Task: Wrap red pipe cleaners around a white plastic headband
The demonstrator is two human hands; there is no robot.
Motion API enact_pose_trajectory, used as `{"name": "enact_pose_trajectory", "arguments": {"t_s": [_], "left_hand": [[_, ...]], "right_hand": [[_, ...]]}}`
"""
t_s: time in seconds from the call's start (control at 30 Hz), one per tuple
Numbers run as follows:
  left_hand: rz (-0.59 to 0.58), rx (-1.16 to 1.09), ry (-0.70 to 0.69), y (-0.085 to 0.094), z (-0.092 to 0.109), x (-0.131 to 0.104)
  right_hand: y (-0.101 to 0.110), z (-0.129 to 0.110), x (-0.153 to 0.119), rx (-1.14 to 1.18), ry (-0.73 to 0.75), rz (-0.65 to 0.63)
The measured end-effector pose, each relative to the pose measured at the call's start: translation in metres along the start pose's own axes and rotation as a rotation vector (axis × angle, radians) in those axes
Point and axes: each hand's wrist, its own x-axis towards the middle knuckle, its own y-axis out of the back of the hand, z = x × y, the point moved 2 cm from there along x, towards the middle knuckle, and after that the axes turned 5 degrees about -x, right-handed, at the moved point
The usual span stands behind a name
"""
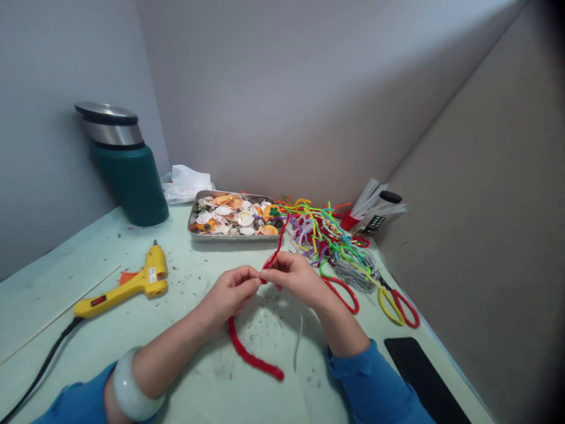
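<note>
Both hands meet over the middle of the table, fingertips pinched together on a red pipe cleaner (pixel 252 357). My left hand (pixel 230 294) is closed on it, and the fuzzy thick end curves out below that hand toward the front. My right hand (pixel 295 277) pinches the red strand where it shows between the fingertips. A thinner red length rises from there toward the tray. The fingers hide how the two parts join. Under my right wrist, a thin pale strip (pixel 299 343) lies on the table.
A yellow glue gun (pixel 132 286) with a black cord lies left, beside a thin stick (pixel 62 319). Behind are a green bottle (pixel 130 176) and a metal tray (pixel 236 238) of shells. Right are tangled pipe cleaners (pixel 320 227), scissors (pixel 399 303) and a black phone-like slab (pixel 426 377).
</note>
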Motion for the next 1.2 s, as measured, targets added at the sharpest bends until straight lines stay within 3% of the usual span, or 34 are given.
{"name": "enact_pose_trajectory", "arguments": {"t_s": [0.17,0.83,1.2], "left_hand": [[0.000,0.030,-0.001,-0.002,0.000,-0.003],[0.083,0.087,-0.062,-0.003,0.001,-0.002],[0.091,-0.051,0.035,0.001,0.000,-0.001]], "right_hand": [[0.001,0.003,0.000,0.147,-0.088,-0.034],[-0.003,0.011,0.003,0.219,-0.222,-0.014],[0.009,0.009,0.004,0.153,0.050,0.051]]}}
